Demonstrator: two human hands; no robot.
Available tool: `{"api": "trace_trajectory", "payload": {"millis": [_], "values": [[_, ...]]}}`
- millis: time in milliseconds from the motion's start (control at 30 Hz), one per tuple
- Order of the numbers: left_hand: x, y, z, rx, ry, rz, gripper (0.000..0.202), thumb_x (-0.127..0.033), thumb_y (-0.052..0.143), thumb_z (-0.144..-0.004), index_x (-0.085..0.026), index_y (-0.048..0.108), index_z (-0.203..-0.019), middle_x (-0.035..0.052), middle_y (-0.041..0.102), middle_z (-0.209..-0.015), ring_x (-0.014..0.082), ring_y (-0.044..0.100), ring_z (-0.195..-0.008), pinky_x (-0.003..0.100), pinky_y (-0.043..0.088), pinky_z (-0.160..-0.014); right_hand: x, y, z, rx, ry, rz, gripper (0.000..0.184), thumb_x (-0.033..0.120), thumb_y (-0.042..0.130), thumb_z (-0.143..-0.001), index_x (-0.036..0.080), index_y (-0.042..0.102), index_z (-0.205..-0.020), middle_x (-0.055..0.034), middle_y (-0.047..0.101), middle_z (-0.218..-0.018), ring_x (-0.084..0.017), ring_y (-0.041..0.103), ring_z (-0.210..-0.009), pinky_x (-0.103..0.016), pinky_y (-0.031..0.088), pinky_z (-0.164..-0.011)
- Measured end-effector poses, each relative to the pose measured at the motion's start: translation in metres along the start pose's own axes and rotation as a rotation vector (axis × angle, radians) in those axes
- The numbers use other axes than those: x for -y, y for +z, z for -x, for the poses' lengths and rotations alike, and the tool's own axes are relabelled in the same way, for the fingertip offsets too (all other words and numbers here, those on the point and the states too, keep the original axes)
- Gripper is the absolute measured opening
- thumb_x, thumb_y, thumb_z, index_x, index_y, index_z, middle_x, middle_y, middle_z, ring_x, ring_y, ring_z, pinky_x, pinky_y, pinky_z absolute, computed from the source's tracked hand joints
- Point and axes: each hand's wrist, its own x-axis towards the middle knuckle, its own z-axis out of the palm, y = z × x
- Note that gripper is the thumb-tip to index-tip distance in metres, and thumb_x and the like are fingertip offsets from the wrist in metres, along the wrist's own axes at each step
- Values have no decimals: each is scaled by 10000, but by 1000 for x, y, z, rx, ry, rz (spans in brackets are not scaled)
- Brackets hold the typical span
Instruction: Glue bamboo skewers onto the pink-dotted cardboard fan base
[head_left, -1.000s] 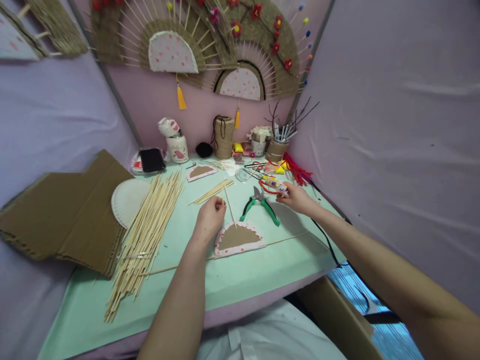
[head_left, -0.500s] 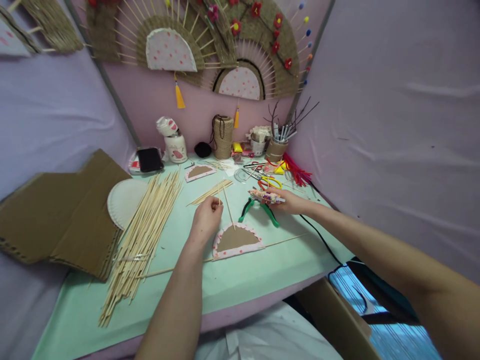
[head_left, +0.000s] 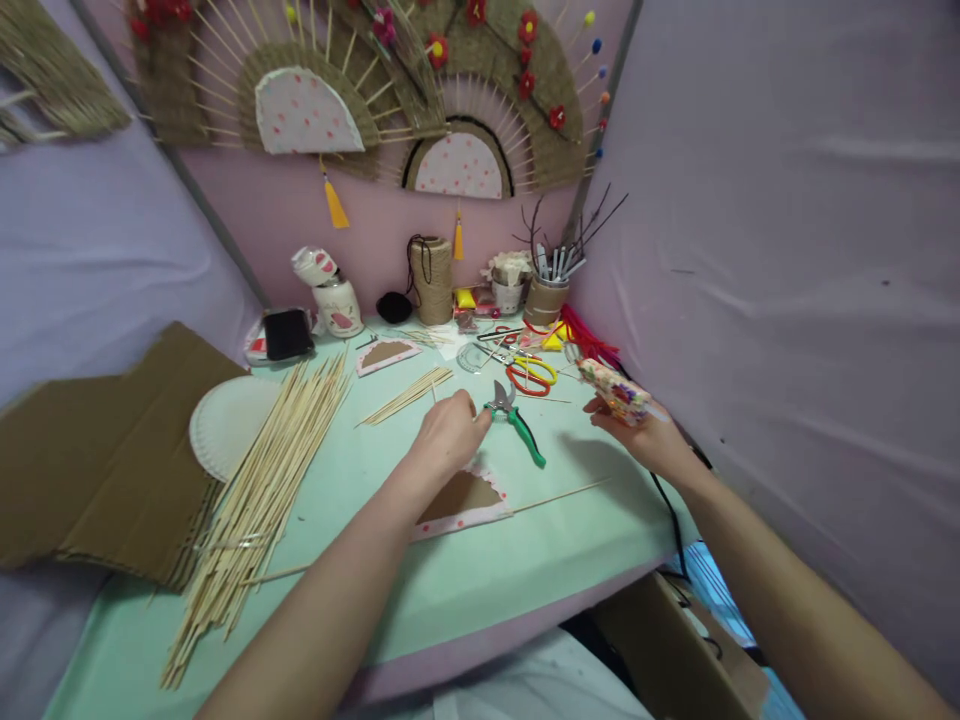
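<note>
**Both hands over the mint craft table, pruners and glue gun in play**

Left hand [head_left: 450,437] is hovering mid-surface with the fingers curled in, fingertips right up against the green-handled pruners [head_left: 514,421]. Can't tell if it's actually gripping them or pinching anything, since the knuckles are hiding that. The pruners are lying on the table [head_left: 480,570] about in the middle, handles pointing toward the near-right corner. Right hand [head_left: 641,435] is hanging over the right edge, closed around a flower-patterned glue gun [head_left: 616,392]. A black cord [head_left: 670,510] is trailing off that edge below the wrist.

The half-round cardboard piece [head_left: 465,497] with the pink dotted rim is lying just on the near side of the left hand, partly under it. A long skewer [head_left: 559,494] is poking out from it toward the right edge. A big heap of bamboo skewers [head_left: 262,480] is running along the left side, next to a paper plate [head_left: 217,425] and brown cardboard sheets [head_left: 97,470] hanging over the left edge. A smaller skewer bundle [head_left: 405,396] is lying toward the far edge, and red and yellow scissors [head_left: 534,372] are sitting just beyond the pruners. A twine spool [head_left: 433,282] and pen cup [head_left: 545,298] are standing along the far edge.
</note>
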Motion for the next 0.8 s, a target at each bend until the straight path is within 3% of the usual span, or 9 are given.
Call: {"api": "trace_trajectory", "payload": {"millis": [100, 200, 367, 567, 800], "values": [[-14, 13, -19, 110, -4, -170, 240, -326, 634, -877, -134, 630, -1022, 132, 658, -1059, 261, 627, -1011, 379, 506, -845, -9, -9, 18, -48, 94, -47, 273, 441, 663, -716, 216, 660, -872, -61, 716, -905, -220, 652, -791, -354, 529, -758], [-19, 24, -32, 196, -8, -286, 345, -362, 608, -921, -169, 584, -1205, 98, 603, -1218, 221, 617, -1050, 419, 538, -881, -15, -18, 33, -81, 128, -65, 282, 466, 668, -700, 220, 665, -837, -57, 720, -866, -227, 661, -778, -351, 539, -757], [-13, 22, -34, 234, 72, -381, 354, -372, 593, -931, -179, 572, -1227, 91, 596, -1232, 215, 618, -1045, 425, 545, -875, -32, -34, 51, -113, 120, -80, 321, 507, 666, -723, 214, 670, -854, -61, 715, -848, -223, 663, -752, -342, 547, -734], [-15, 5, -49, 252, 363, -399, 201, -301, 586, -930, -138, 656, -1022, 91, 670, -1013, 217, 630, -971, 396, 529, -860, -39, -45, 68, -214, 165, -58, 342, 533, 672, -720, 218, 674, -853, -57, 720, -877, -237, 661, -833, -366, 544, -803], [-14, 20, -121, 424, 688, -393, 351, -370, 590, -932, -170, 576, -1221, 92, 599, -1229, 220, 618, -1044, 434, 544, -879, -31, -51, 84, -240, 232, -87, 361, 547, 683, -728, 219, 680, -879, -64, 716, -915, -241, 665, -855, -349, 557, -792]]}}
